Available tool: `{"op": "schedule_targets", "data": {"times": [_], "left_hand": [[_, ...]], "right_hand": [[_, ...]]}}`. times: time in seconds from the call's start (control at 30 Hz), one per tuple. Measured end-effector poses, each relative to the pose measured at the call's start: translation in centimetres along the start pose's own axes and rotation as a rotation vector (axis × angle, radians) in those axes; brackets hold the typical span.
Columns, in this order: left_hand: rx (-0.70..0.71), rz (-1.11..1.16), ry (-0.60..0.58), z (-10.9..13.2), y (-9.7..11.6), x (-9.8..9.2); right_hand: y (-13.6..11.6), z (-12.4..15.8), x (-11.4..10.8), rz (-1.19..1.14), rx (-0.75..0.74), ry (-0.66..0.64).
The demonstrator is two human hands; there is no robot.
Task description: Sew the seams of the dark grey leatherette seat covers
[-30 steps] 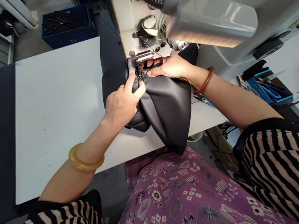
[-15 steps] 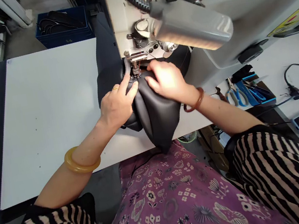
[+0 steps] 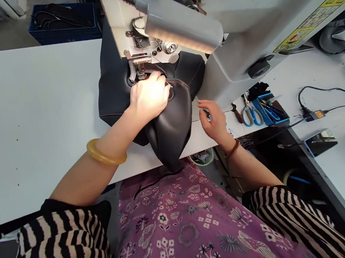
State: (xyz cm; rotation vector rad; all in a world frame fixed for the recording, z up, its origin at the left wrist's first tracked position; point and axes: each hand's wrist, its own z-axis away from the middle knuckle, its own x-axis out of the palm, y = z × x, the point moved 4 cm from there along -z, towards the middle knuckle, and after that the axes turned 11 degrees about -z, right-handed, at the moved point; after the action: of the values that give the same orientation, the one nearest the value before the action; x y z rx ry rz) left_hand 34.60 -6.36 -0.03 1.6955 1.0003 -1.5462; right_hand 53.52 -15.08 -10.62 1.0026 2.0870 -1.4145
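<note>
Black leather-like material (image 3: pixel 171 124) with orange-red stitching lies bunched under the needle and presser foot (image 3: pixel 141 73) of a sewing machine (image 3: pixel 229 56). My left hand (image 3: pixel 150 95) is closed on a fold of this material, just in front of the foot, with the fingertips curled at its edge. Right of the material, my right hand (image 3: pixel 214 121) hovers apart from it above the table's front edge. Its thumb and fingers are pinched around a small, partly hidden item with a greenish part and a thin tip.
Blue-handled scissors (image 3: pixel 251 115) and a blue tool box (image 3: pixel 269 109) lie at the right. A lamp (image 3: pixel 182 22) hangs over the needle. The white tabletop (image 3: pixel 48 124) spreads left; a blue crate (image 3: pixel 64 30) of dark pieces stands behind. Cables (image 3: pixel 332 109) lie far right.
My right hand has let go of the material and moved right and down, now pinching a small item. My left hand has shifted across the material and closed on it. The view has turned rightward.
</note>
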Motion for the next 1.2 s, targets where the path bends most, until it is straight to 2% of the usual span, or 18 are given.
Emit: {"op": "schedule_targets", "data": {"times": [0.07, 0.17, 0.3, 0.4, 0.5, 0.57, 0.63, 0.73, 0.83, 0.9, 1.0, 1.1, 1.2], "left_hand": [[-0.03, -0.028, -0.038, -0.5, 0.6, -0.2], [-0.089, -0.013, -0.023, -0.9, 1.1, -0.2], [-0.083, 0.028, -0.038, -0.5, 1.4, 0.8], [-0.087, 0.054, 0.001, 0.4, 0.8, 1.5], [-0.079, 0.058, 0.075, 1.2, 0.2, 2.1], [-0.028, 0.029, 0.119, 1.5, 0.0, 2.5], [0.046, -0.005, 0.135, 1.6, -0.1, 2.9], [0.156, -0.029, 0.143, 1.7, -0.3, 3.4], [0.222, -0.039, 0.203, 1.8, -0.5, 3.7], [0.234, -0.061, 0.229, 1.8, -0.5, 4.0], [0.239, -0.104, 0.233, 1.7, -0.4, 4.5], [0.25, -0.107, 0.244, 1.7, -0.3, 4.8], [0.261, -0.083, 0.247, 1.7, -0.4, 4.9]], "right_hand": [[4.6, 0.8, 0.3, 0.212, 0.263, -0.131], [9.2, 2.4, 1.1, 0.356, 0.433, -0.233], [11.0, 3.5, 0.9, 0.423, 0.476, -0.292], [10.4, 2.8, -1.3, 0.444, 0.516, -0.33], [7.8, 0.5, -4.9, 0.436, 0.517, -0.313], [4.4, -2.0, -7.2, 0.461, 0.438, -0.236], [-0.1, -4.7, -8.4, 0.522, 0.334, -0.198], [-6.6, -8.4, -7.5, 0.618, 0.265, -0.34], [-11.4, -11.0, -5.3, 0.736, 0.133, -0.396], [-12.9, -11.9, -3.7, 0.76, 0.023, -0.436], [-13.2, -12.2, -1.8, 0.793, -0.086, -0.497], [-13.1, -12.0, -0.7, 0.845, -0.12, -0.521], [-13.6, -12.0, -0.6, 0.838, -0.133, -0.52]]}}
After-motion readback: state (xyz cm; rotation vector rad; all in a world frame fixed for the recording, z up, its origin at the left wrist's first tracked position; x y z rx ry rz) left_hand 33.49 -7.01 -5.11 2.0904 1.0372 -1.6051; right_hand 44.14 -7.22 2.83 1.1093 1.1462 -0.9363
